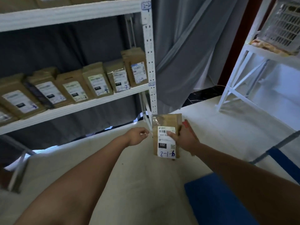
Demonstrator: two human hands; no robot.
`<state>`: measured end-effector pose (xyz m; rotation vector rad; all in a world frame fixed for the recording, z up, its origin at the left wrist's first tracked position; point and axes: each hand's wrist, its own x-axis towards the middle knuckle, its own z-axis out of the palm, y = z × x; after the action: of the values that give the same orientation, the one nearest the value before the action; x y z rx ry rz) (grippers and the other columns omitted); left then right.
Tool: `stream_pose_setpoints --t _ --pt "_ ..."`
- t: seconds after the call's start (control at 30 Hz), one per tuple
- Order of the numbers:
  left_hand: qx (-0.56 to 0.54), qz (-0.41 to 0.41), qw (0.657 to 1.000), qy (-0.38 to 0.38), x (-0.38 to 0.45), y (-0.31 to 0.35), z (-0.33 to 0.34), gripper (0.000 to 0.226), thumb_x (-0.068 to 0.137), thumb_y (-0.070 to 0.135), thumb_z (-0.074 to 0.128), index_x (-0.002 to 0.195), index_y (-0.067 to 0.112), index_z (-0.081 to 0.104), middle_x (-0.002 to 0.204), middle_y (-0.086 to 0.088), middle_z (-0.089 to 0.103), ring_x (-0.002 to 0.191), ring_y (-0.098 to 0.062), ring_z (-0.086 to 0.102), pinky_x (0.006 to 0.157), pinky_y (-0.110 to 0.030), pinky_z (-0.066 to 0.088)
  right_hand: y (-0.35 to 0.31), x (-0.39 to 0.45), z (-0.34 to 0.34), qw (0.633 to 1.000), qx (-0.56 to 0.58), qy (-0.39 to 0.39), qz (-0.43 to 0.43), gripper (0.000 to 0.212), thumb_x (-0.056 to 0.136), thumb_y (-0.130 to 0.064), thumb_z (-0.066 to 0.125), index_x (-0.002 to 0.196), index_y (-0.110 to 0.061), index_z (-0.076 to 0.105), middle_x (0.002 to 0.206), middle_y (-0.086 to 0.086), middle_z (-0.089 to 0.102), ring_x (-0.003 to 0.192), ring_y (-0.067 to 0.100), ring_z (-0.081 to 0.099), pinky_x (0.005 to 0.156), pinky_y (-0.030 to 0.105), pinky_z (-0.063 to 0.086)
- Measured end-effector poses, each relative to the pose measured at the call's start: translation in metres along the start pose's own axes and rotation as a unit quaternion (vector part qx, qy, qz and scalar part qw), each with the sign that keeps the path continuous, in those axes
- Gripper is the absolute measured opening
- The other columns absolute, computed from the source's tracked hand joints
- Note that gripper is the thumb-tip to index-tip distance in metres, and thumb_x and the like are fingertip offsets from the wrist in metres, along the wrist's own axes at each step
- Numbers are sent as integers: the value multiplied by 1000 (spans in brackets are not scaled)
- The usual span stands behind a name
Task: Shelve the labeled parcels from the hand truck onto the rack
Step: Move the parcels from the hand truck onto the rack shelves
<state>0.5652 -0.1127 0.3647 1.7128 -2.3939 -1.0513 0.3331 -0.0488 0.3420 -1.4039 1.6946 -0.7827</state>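
Observation:
My right hand (185, 137) grips a small brown cardboard parcel (167, 122) upright in front of me, thumb on its white label marked 032 and 2-1. A red object shows behind that hand's fingers. My left hand (138, 135) hovers just left of the parcel with fingers loosely curled, holding nothing that I can make out. The white rack (149, 46) stands to the left. Its middle shelf (81, 105) carries a row of several labeled brown parcels (97, 80) leaning upright. The blue hand truck deck (215, 202) lies at the lower right.
A grey curtain (186, 54) hangs behind the rack. A second white rack (243, 78) at the right holds a white slatted crate (285, 25). The hand truck's blue and grey handle bar (279, 153) rises at the right. Pale floor lies under my arms.

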Motion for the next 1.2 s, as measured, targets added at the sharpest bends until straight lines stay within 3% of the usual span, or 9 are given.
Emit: stream_pose_setpoints --t 0.13,0.27,0.5,0.73,0.83,0.93,1.0,1.1,1.2 --pt "2 -33 999 21 -30 -66 -33 31 99 32 50 126 20 61 133 3 58 121 -16 54 105 -29 40 -38 18 66 999 -13 -47 -9 18 87 -42 66 96 -28 59 98 -1 73 93 18 71 83 38 58" --pt "-13 -67 997 44 -67 -138 -69 32 100 33 49 128 20 60 134 1 59 121 -16 54 103 -29 41 -91 24 139 996 -34 -82 -34 18 93 -32 63 103 -18 59 101 -2 71 91 11 69 63 12 50" --pt "-78 -128 983 107 -134 -263 -137 38 102 36 44 134 17 55 141 -5 53 126 -22 50 100 -28 36 -177 46 262 988 -32 -125 -79 45 86 -48 68 114 -16 53 104 -4 69 93 13 70 76 29 59" --pt "-185 -184 950 173 -195 -361 -188 56 100 52 36 144 18 43 151 -4 42 130 -26 49 113 -39 33 -259 53 360 980 -46 -146 -126 63 86 -48 68 130 -11 43 120 3 63 102 18 66 72 21 52" --pt "-251 -182 927 210 -215 -388 -205 56 99 55 36 144 21 41 147 -1 45 125 -23 53 103 -35 36 -288 55 393 974 -64 -168 -140 65 86 -49 68 132 -11 43 121 3 60 103 18 64 69 17 49" --pt "-286 -172 914 229 -232 -411 -220 65 94 61 43 147 25 34 148 1 44 114 -18 58 97 -35 42 -310 60 424 965 -72 -195 -157 91 69 -75 63 134 -16 42 126 3 57 108 20 62 88 34 55" --pt "-303 -171 907 238 -242 -430 -229 80 82 71 53 148 33 28 150 4 41 120 -19 55 101 -37 44 -321 66 446 958 -77 -219 -168 103 57 -85 57 134 -18 41 127 4 58 109 20 63 93 43 55" --pt "-321 -181 902 226 -258 -458 -241 94 73 71 65 149 40 21 148 2 42 123 -21 54 100 -39 46 -342 69 480 947 -79 -244 -192 89 66 -75 62 132 -18 43 126 3 59 110 21 62 92 43 55" --pt "-340 -186 902 188 -269 -490 -258 105 72 51 80 150 44 10 154 1 34 118 -21 57 96 -40 50 -363 77 513 935 -73 -273 -212 65 83 -52 69 130 -15 44 119 -1 60 103 17 64 79 27 55"
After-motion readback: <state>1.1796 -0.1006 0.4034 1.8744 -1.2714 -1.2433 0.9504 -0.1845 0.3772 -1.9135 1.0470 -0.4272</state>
